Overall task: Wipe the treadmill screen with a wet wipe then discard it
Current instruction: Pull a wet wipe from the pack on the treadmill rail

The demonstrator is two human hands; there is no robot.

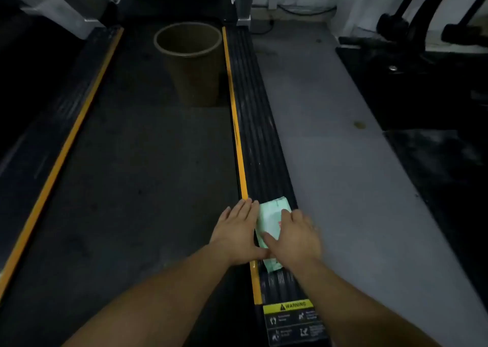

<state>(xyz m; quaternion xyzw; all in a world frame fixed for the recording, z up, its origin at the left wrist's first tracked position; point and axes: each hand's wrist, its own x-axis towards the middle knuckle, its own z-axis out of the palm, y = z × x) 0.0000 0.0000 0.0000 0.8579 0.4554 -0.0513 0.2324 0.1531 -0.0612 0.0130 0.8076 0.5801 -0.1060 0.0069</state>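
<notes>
On right side rail (264,146) of treadmill: wipe pack (272,225), soft, light, crinkly film; likely best gripped along its long edges. Left hand (235,230) flat, touching pack's edge; right hand (295,237) spread on top, neither clamped. Bin (188,56) stands on belt, well ahead.

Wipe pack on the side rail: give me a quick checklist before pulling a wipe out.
1. Wipe pack lies flat on the right side rail: ok.
2. Left hand steadies the pack's edge: ok.
3. Right hand rests on top of the pack: ok.
4. Pack flap open: cannot tell, the hands cover it.
5. Wipe already out: not ok, none visible.
6. Bin upright on the belt, ready for discard: ok.
</notes>
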